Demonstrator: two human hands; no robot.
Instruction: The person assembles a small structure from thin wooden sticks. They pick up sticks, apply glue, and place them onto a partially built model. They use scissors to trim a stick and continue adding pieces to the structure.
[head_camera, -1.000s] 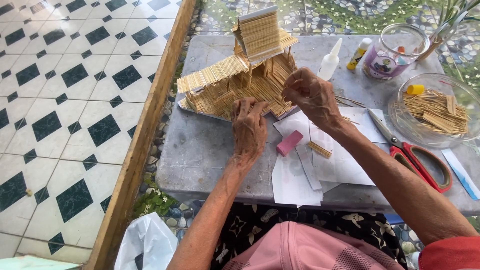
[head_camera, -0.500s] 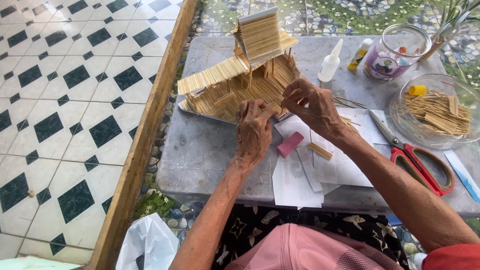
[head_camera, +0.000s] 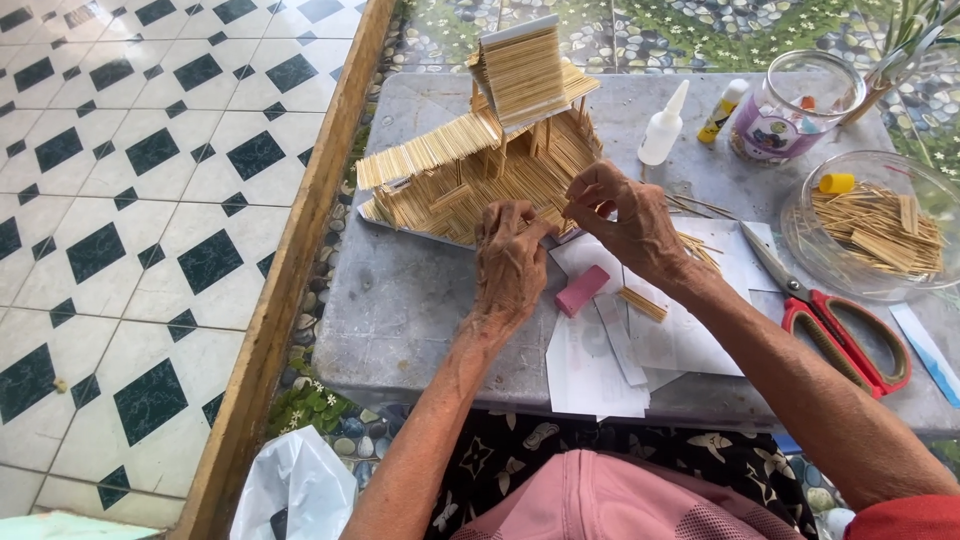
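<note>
Stick house (head_camera: 490, 150) largely built – roofs and walls up. Left hand (head_camera: 510, 262) and right hand (head_camera: 625, 222) pinch thin sticks at its front edge; loose sticks remain in the glass bowl (head_camera: 800, 240).

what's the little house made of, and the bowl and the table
House: thin pale wooden sticks, raw and matt, laid side by side in rows. Bowl: clear and glossy, likely glass or plastic; the sticks inside show through its wall. Table: grey, mottled and dull, probably stone or concrete.
</note>
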